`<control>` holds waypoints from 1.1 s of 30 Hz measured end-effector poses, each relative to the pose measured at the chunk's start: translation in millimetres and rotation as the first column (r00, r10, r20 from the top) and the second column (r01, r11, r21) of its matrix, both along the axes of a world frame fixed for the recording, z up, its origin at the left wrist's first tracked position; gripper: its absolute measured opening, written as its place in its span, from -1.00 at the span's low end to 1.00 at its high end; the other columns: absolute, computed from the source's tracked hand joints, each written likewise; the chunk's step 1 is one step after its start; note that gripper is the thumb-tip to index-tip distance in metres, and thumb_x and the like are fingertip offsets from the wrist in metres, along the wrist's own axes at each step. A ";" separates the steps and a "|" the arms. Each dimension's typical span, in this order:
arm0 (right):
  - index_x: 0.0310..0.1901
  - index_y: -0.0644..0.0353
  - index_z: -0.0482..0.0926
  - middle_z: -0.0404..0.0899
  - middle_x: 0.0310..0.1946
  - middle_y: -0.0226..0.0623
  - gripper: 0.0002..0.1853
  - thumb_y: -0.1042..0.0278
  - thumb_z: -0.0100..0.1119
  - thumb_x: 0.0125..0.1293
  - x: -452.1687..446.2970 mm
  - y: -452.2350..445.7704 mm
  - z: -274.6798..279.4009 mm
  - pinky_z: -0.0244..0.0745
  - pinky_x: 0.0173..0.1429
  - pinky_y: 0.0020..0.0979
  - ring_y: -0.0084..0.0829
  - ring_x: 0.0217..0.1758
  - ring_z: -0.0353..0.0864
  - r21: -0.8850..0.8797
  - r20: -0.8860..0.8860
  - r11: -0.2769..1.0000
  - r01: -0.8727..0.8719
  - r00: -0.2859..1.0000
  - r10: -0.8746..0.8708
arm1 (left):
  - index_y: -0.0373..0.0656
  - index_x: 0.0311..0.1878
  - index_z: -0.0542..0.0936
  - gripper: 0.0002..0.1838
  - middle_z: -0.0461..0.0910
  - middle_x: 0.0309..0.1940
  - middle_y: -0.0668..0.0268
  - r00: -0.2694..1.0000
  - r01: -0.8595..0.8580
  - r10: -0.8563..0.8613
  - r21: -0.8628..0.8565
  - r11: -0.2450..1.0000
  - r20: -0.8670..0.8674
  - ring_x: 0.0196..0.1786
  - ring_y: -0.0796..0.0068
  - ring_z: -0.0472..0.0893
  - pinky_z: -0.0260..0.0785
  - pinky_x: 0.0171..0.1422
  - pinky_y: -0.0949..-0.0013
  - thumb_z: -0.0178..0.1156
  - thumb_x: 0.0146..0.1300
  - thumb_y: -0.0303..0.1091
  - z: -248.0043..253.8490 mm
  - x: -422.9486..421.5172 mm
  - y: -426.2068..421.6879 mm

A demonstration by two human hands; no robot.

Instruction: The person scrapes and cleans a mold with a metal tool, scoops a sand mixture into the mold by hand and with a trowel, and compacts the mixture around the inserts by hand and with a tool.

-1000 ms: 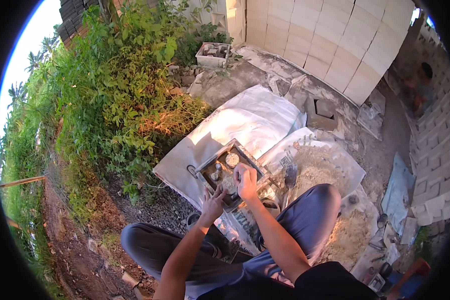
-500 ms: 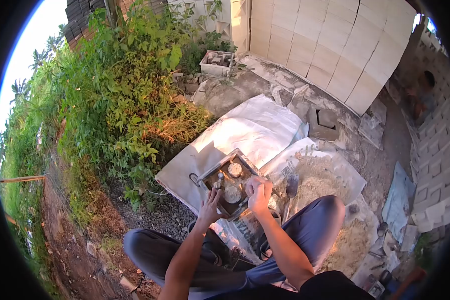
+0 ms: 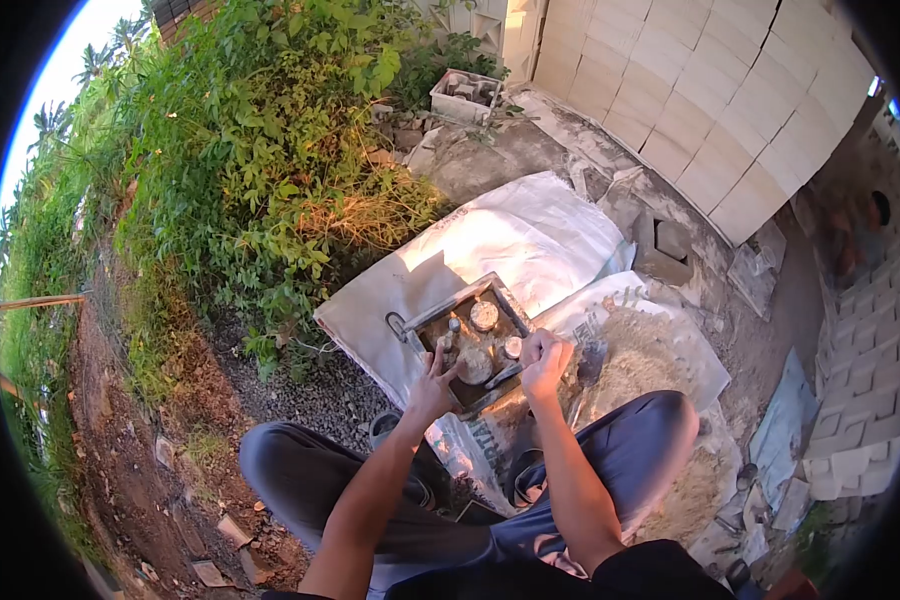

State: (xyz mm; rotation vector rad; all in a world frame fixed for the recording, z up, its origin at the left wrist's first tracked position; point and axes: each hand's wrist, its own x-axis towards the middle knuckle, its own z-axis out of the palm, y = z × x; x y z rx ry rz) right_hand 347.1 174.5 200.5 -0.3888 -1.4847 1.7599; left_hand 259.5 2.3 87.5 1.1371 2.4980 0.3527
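A square shallow mould frame (image 3: 510, 292) lies in front of me, its rim grey and dusty. Inside it are a pale round piece (image 3: 484, 316), a second pale disc (image 3: 474, 366), a smaller round piece (image 3: 513, 347) and a small knob-like piece (image 3: 454, 325). My left hand (image 3: 433, 388) is over the frame's near left side, fingers spread, their tips close to the knob and the lower disc; contact is unclear. At the right corner, my right hand (image 3: 544, 364) is closed in a fist; whatever it may hold is hidden.
White sacks (image 3: 530, 225) lie under and behind the frame. Sandy powder (image 3: 640, 350) is heaped on the right, with a dark trowel-like blade (image 3: 591, 362) beside it. Plants (image 3: 270, 180) grow at left. Pale blocks (image 3: 690, 90) are stacked behind; a person (image 3: 855, 235) is at far right.
The view has shifted, so the scene sits slightly farther right. My right fist has moved slightly off the frame, uncovering the smaller round piece. My left hand stays spread by the frame's left side.
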 end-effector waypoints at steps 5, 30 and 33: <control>-0.77 0.17 0.13 0.10 -0.81 -0.47 -0.51 0.15 -0.24 0.31 5.5 -5.9 23.3 -0.18 -0.66 -0.52 -0.66 -0.76 0.01 -0.072 -0.062 0.997 0.010 0.998 -0.014 | 0.32 0.41 0.18 0.15 -0.21 0.48 0.00 0.999 -0.019 0.020 -0.031 0.999 0.034 0.47 -0.16 -0.05 0.18 0.41 0.06 0.56 -0.39 -0.10 7.0 1.9 1.0; -0.73 0.11 0.07 0.02 -0.82 -0.51 -0.51 0.11 -0.25 0.36 -6.9 11.0 -11.7 -0.18 -0.69 -0.51 -0.65 -0.78 -0.04 -0.016 -0.086 0.997 0.075 0.993 -0.076 | -0.07 0.44 0.11 -0.37 0.02 0.47 0.27 0.943 0.311 -0.294 0.105 0.944 -0.153 0.51 0.33 -0.01 -0.26 0.51 -0.10 -0.07 0.33 -0.15 -8.7 32.2 9.7; -0.73 0.11 0.07 0.04 -0.82 -0.51 -0.50 0.11 -0.26 0.37 -5.3 12.2 -7.0 -0.16 -0.69 -0.51 -0.65 -0.78 -0.02 -0.013 -0.079 0.999 0.041 0.996 -0.042 | -0.15 0.44 0.08 -0.37 0.04 0.46 0.27 0.939 0.259 -0.246 0.025 0.965 -0.242 0.51 0.40 0.00 -0.34 0.53 -0.05 -0.10 0.35 -0.15 -4.7 6.7 23.4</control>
